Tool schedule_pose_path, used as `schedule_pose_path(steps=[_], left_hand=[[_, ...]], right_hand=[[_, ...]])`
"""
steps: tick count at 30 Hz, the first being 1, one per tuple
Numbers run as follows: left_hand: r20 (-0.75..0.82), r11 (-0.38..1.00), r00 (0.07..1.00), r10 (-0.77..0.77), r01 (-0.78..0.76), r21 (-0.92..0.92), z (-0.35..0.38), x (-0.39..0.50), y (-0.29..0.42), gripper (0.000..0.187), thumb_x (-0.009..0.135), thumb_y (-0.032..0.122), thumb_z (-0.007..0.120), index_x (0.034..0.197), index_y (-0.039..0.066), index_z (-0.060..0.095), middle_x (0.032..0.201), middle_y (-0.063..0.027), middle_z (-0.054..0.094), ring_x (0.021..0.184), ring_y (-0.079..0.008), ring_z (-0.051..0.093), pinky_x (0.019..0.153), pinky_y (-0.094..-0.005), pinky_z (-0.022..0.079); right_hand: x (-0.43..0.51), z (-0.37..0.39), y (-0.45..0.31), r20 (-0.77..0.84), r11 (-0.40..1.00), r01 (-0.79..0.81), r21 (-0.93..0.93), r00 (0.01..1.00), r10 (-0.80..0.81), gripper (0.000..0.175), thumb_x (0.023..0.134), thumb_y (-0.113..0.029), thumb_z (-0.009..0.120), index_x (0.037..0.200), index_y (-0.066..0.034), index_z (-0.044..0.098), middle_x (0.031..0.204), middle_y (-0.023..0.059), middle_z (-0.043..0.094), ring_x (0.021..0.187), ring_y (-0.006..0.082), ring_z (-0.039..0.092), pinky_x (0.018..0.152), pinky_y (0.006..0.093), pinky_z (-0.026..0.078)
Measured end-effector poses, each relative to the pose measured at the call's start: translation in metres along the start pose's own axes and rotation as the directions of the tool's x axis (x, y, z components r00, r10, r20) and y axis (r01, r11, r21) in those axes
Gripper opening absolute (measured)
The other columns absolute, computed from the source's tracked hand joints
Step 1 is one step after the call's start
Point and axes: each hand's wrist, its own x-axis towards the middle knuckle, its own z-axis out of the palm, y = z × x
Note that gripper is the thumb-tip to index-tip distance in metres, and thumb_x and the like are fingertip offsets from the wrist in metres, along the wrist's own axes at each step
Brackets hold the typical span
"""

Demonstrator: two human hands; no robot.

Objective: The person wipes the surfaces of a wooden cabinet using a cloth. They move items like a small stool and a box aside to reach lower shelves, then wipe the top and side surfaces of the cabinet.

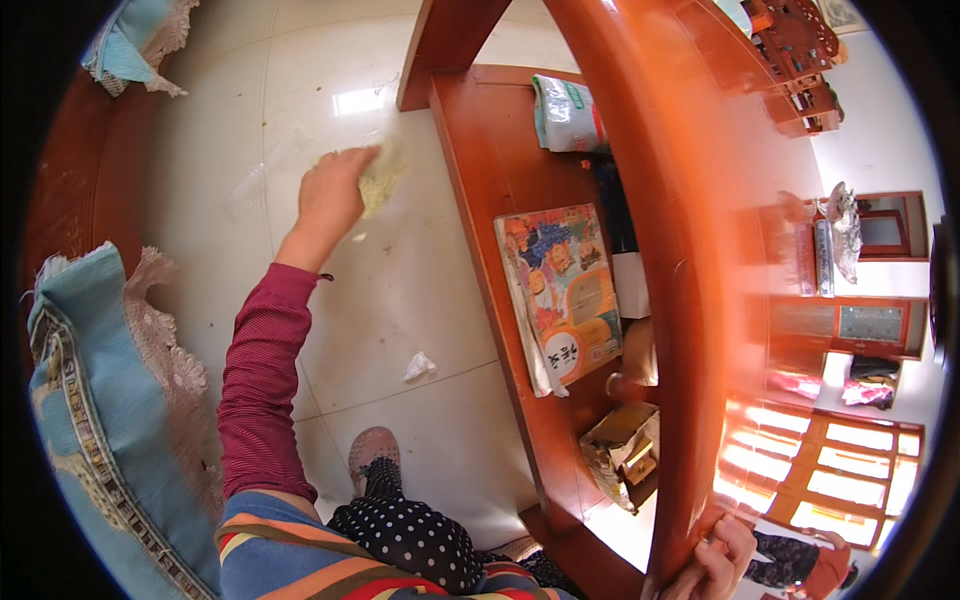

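Note:
My left hand (pixel 330 191), in a maroon sleeve, reaches down over the pale tiled floor (pixel 330 330). Its fingers are closed on a crumpled, pale yellow-green cloth (pixel 382 180), blurred and partly hidden by the hand. My right hand (pixel 720 559) grips the rounded edge of a glossy reddish wooden table (pixel 690 300), with bent fingers on the top. A crumpled white scrap of tissue (pixel 419 366) lies on the floor between the cloth and my shoe (pixel 375 446).
The table's lower shelf (pixel 480 157) carries an illustrated book (pixel 559 292), a plastic packet (pixel 568 112) and an open cardboard box (pixel 626 450). Blue lace-edged fabric (pixel 112 405) covers a wooden seat at left. A person in an orange top (pixel 825 562) is at lower right.

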Motion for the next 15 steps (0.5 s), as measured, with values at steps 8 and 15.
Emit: schedule_pose_path(steps=[8, 15], left_hand=[[-0.272, 0.580, 0.828, -0.491, 0.078, -0.811, -0.039, 0.021, -0.015, 0.032, 0.087, 0.007, 0.055, 0.119, 0.007, 0.060, 0.103, -0.0101, 0.067, 0.086, -0.0207, 0.062, 0.078, -0.0335, 0.050], [-0.555, 0.709, 0.821, -0.135, -0.311, -0.633, 0.014, 0.001, 0.137, 0.041, 0.073, -0.006, 0.057, 0.112, 0.005, 0.061, 0.107, -0.0168, 0.063, 0.101, -0.0362, 0.058, 0.088, -0.0411, 0.048]], right_hand=[[-0.005, 0.004, 0.000, -0.017, 0.993, -0.031, 0.110, 0.999, 0.034, 0.028, 0.082, 0.013, 0.046, 0.103, 0.0034, 0.063, 0.115, 0.0245, 0.055, 0.099, 0.0353, 0.060, 0.084, 0.0424, 0.051], [-0.002, 0.011, -0.003, -0.081, 0.996, 0.077, 0.039, 0.994, -0.073, 0.021, 0.086, 0.007, 0.047, 0.102, 0.0054, 0.061, 0.110, 0.0261, 0.058, 0.095, 0.0351, 0.060, 0.088, 0.0460, 0.047]])
